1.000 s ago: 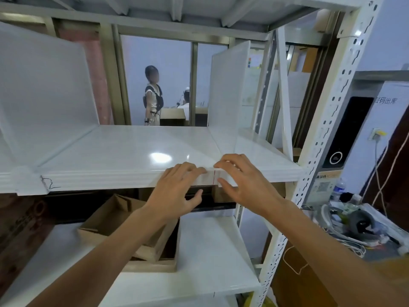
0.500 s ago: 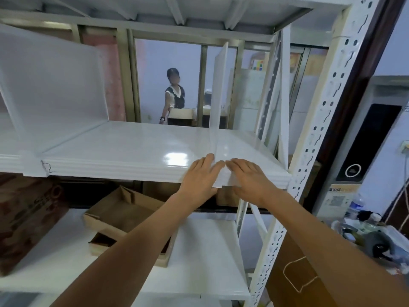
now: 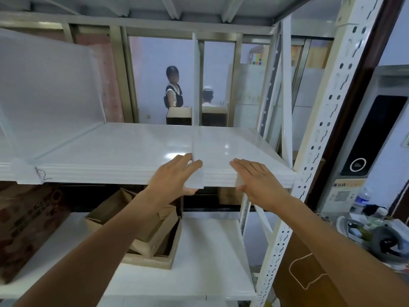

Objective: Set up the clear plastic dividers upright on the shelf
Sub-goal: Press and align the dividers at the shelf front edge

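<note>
Hands are placed at the front lip of the white shelf (image 3: 124, 151), where a clear divider (image 3: 195, 89) stands upright, seen almost edge-on, and runs from the lip to the back. The left hand (image 3: 174, 176) is closed on the divider's front clip, fingers on top of the lip and thumb beneath it. The right hand (image 3: 256, 182) lies open and flat on the shelf edge, just beside the clip but apart from it, gripping nothing. The clip is best pressed squarely onto the lip while the panel is kept vertical, and the shelf is best steadied with the flat hand. A second divider (image 3: 51, 91) stands at the far left, well apart. Free shelf is left on both sides of the panel; on the right, room is bounded by the perforated post (image 3: 327, 120). Little clearance is seen between the panel's top and the frame above.
</note>
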Tool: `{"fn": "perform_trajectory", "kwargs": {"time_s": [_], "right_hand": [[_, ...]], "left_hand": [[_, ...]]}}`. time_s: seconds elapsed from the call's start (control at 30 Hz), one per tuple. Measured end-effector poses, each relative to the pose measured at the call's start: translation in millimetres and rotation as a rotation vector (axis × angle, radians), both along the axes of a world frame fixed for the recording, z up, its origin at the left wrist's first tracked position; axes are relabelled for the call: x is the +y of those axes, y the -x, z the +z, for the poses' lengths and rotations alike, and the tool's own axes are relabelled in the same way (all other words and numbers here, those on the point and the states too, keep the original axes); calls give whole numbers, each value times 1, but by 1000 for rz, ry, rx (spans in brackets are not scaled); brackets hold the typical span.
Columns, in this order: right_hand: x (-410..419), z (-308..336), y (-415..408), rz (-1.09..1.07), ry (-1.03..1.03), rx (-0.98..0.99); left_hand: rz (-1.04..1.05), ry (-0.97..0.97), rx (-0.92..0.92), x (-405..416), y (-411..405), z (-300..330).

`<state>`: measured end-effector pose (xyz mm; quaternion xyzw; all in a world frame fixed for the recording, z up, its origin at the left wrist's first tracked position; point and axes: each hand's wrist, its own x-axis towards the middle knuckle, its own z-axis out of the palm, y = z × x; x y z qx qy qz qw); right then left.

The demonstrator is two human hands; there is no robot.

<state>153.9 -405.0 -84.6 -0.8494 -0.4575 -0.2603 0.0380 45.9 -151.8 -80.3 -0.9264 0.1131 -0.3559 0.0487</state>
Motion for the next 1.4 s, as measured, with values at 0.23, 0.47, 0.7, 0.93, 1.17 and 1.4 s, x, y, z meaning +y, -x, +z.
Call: {"fn": "perform_trajectory", "kwargs": {"time_s": [0.23, 0.47, 0.7, 0.93, 1.17, 1.4], "right_hand": [[2, -1, 1, -20, -16, 3], [3, -3, -1, -16, -40, -3], [2, -5, -3, -3, -52, -4], [2, -1, 0, 6, -65, 9], [1, 0, 1, 21, -68, 8], [1, -1, 1, -3, -57, 19]], "left_hand": [[-18, 9, 29, 13, 0, -1], [-54, -9, 59, 19, 0, 6], [-93, 1, 101, 26, 2, 11], [-98, 3, 117, 28, 2, 12], [-109, 1, 105, 30, 1, 9], [-83, 10, 93, 29, 2, 6]]}}
